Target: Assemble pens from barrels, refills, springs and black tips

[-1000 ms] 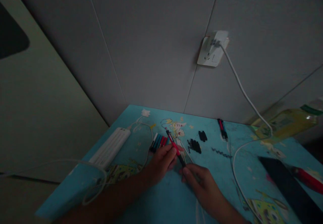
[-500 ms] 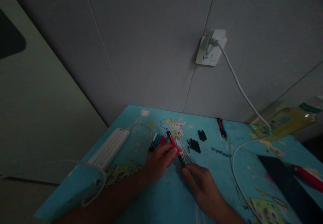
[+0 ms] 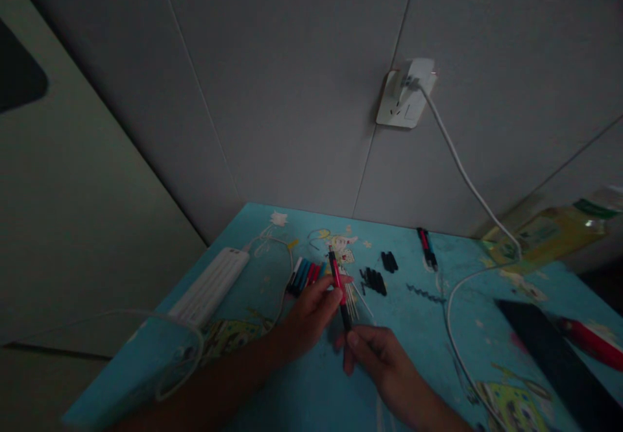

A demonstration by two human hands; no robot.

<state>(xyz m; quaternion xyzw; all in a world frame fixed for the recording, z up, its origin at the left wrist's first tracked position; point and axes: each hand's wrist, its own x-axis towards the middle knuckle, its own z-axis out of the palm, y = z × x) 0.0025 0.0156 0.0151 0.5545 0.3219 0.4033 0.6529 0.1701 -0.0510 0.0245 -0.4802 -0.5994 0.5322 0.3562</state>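
Red pen (image 3: 337, 279) is held above blue table (image 3: 423, 328) beside grey wall (image 3: 292, 95).

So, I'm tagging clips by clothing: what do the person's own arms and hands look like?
The left hand and right hand are ungloved, with no ring or watch visible in the dim light. No sleeve can be made out on the left forearm or right forearm.

Illumination dim; wall (image 3: 292, 95) dull grey, darkening toward the upper corners. Soft shadow falls left of the socket (image 3: 399, 114). Bottle (image 3: 555, 232) at right edge stretched and blurred; pen (image 3: 337, 276) lacks fine detail.
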